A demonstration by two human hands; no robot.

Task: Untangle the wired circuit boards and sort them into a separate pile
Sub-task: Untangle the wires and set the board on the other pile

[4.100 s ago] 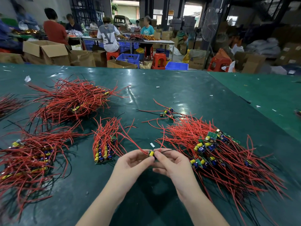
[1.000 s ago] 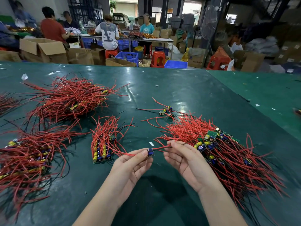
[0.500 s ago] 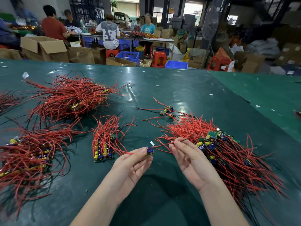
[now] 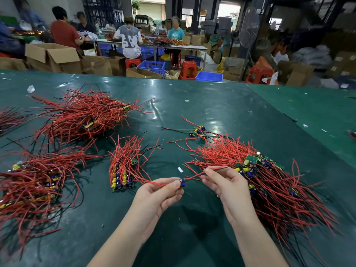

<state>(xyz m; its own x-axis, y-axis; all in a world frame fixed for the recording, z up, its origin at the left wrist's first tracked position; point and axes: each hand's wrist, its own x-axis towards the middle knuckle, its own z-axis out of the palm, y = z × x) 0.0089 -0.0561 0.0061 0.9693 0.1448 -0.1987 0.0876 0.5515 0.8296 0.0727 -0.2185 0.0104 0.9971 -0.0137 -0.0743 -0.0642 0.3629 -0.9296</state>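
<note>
Red wire [image 4: 194,177] pinched in right grip [image 4: 225,182]; left grip [image 4: 159,191] pinches small board [image 4: 182,183].

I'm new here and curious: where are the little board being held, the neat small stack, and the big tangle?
held circuit board [image 4: 182,183], head view, blue part.
neat stack [image 4: 123,178], head view, middle.
tangled pile [image 4: 269,182], head view, wires.

Both bare forearms reach forward over the green table [image 4: 192,237], wrists close together. The left hand [image 4: 157,195] lies palm up, thumb and forefinger pinching a small circuit board [image 4: 182,183]. Just right of the board, the right hand [image 4: 226,186] is raised with fingers curled, its fingertips [image 4: 207,171] pinching a red wire [image 4: 194,177].
</note>
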